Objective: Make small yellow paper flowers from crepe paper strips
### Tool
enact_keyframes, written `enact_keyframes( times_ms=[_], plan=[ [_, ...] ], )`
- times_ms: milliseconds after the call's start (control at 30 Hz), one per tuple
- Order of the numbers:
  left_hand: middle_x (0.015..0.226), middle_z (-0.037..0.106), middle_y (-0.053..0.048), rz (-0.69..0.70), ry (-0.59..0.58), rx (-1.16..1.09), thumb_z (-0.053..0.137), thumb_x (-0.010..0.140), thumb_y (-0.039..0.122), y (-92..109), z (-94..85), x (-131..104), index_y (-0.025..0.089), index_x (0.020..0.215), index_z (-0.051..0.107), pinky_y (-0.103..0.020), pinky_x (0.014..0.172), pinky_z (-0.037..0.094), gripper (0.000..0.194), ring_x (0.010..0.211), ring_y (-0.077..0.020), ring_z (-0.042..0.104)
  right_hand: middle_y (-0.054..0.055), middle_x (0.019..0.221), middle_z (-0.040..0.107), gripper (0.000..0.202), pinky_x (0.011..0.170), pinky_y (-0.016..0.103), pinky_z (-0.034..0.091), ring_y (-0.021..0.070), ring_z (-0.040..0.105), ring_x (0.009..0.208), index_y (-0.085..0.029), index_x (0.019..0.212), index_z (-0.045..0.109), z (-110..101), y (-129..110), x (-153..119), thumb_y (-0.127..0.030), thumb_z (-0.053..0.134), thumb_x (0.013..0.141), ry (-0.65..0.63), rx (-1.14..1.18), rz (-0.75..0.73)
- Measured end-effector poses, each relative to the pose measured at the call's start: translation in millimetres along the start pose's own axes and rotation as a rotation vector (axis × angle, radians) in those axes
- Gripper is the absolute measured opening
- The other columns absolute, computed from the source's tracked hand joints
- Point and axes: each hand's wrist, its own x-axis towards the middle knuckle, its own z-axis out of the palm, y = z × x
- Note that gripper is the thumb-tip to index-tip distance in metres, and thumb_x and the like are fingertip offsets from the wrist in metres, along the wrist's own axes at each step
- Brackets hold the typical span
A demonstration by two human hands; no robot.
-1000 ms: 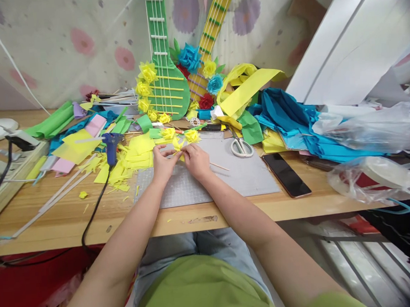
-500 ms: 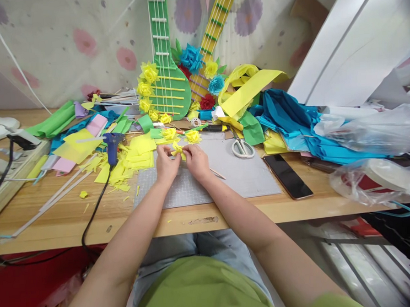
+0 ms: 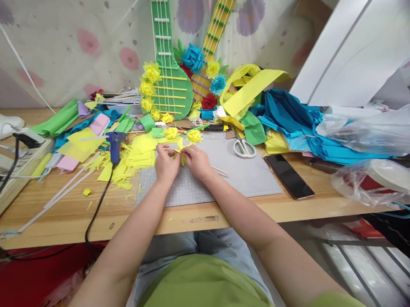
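Between my two hands is a small yellow paper flower (image 3: 181, 148), its petals spread in several directions. My left hand (image 3: 166, 163) pinches it from the left side. From the right, my right hand (image 3: 196, 160) closes on its edge with thumb and fingers. Both hands are just above the grey cutting mat (image 3: 247, 178). A thin wooden stick (image 3: 220, 170) lies on the mat by my right wrist. Right behind my hands are finished yellow flowers, one of them a ruffled yellow flower (image 3: 194, 135).
A blue glue gun (image 3: 114, 147) stands left among yellow paper pieces (image 3: 141, 152), its cord running off the table edge. Scissors (image 3: 244, 148) and a phone (image 3: 289, 176) lie right. Behind stand a green paper guitar (image 3: 174, 93) and a yellow one (image 3: 215, 29). Blue paper (image 3: 288, 112) is heaped right.
The yellow flower has turned in my fingers, and its petals now point up and down more widely. Both hands stay at nearly the same place. The view has shifted slightly.
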Motion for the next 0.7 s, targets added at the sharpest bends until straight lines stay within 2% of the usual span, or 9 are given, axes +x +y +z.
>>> enact_keyframes(
  times_ms=[200, 500, 700],
  plan=[
    [0.068, 0.062, 0.006, -0.089, 0.005, -0.085, 0.061, 0.062, 0.018, 1.2, -0.4, -1.1, 0.023, 0.096, 0.033, -0.025, 0.065, 0.042, 0.045, 0.064, -0.0128, 0.061, 0.005, 0.092, 0.062, 0.024, 0.075, 0.023, 0.041, 0.014, 0.056, 0.087, -0.019, 0.093, 0.061, 0.9, 1.5, 0.9, -0.021, 0.038, 0.088, -0.028, 0.009, -0.05],
    [0.062, 0.057, 0.007, -0.056, 0.016, -0.121, 0.061, 0.061, 0.017, -1.9, 2.7, 0.2, 0.022, 0.093, 0.036, -0.025, 0.064, 0.042, 0.041, 0.061, -0.0126, 0.058, 0.006, 0.099, 0.063, 0.022, 0.078, 0.025, 0.041, 0.0148, 0.056, 0.091, -0.018, 0.097, 0.056, 2.7, -2.3, 0.2, -0.02, 0.036, 0.087, -0.024, 0.045, -0.026],
    [0.063, 0.057, 0.006, -0.069, -0.003, -0.176, 0.061, 0.061, 0.016, -2.3, 2.8, -0.3, 0.022, 0.092, 0.035, -0.026, 0.064, 0.042, 0.041, 0.061, -0.0124, 0.058, 0.005, 0.089, 0.063, 0.018, 0.068, 0.026, 0.04, 0.0153, 0.056, 0.076, -0.017, 0.098, 0.049, -0.2, -5.2, -1.7, -0.023, 0.041, 0.083, -0.028, 0.053, 0.044]
  ],
)
